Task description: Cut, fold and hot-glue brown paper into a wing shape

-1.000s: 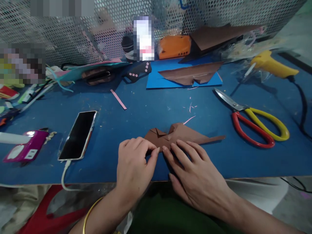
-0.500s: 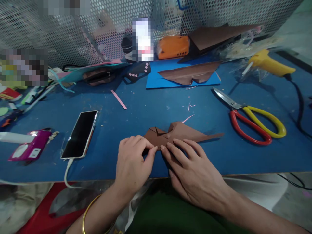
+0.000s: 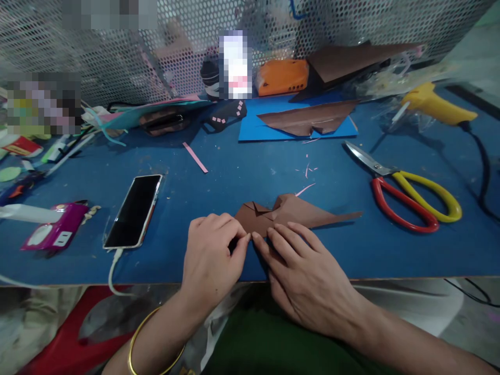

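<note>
A brown paper piece (image 3: 300, 211), folded and notched along its far edge, lies near the table's front edge, with a narrow tail pointing right. My left hand (image 3: 214, 260) pinches the paper's near left edge between thumb and forefinger. Spread fairly flat, the fingers of my right hand (image 3: 307, 268) press on its near edge; the fingertips of both hands almost meet. To the right rest scissors (image 3: 394, 177) with one red and one yellow handle. Thin pink paper scraps (image 3: 307, 188) lie just beyond the brown piece.
A phone (image 3: 135, 211) with a white cable lies left, beside a purple packet (image 3: 58, 226). Another brown paper cutout (image 3: 308, 119) sits on a blue sheet (image 3: 253, 130). A yellow glue gun (image 3: 437, 104) stands back right. Perforated metal mesh (image 3: 273, 21) bounds the table's back.
The view has shifted slightly, so things on the table appear a little farther right. Both hands stay on the brown paper, with their fingertips slightly shifted along its near edge.
</note>
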{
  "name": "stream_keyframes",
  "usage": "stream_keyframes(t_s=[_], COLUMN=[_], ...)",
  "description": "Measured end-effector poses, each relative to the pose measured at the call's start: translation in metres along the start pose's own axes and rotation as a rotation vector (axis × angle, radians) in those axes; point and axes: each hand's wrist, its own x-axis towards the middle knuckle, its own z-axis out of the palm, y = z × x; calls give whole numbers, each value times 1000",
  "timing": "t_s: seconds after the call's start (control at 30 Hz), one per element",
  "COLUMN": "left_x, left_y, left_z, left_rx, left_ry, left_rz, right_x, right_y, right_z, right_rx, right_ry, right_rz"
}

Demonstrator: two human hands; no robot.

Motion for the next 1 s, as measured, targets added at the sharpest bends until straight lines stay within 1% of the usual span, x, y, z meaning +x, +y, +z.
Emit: stream_keyframes(t_s=[0.17, 0.43, 0.57, 0.83, 1.0], left_x=[-1, -2, -2, -3, -3], left_y=[-3, -11, -12, -13, -14], left_z=[-5, -8, -7, -3, -2], left_rx=[44, -53, -53, -57, -61], left_ry=[-28, -59, -45, 6, -57], left_rz=[-6, -62, -65, -100, -109], right_x=[2, 4, 5, 4, 3], right_y=[0, -3, -5, -6, -5], right_z=[0, 3, 4, 6, 7], right_rx=[2, 44, 35, 19, 17], right_ry=[-4, -8, -16, -11, 13], right_rz=[-3, -36, -11, -10, 1])
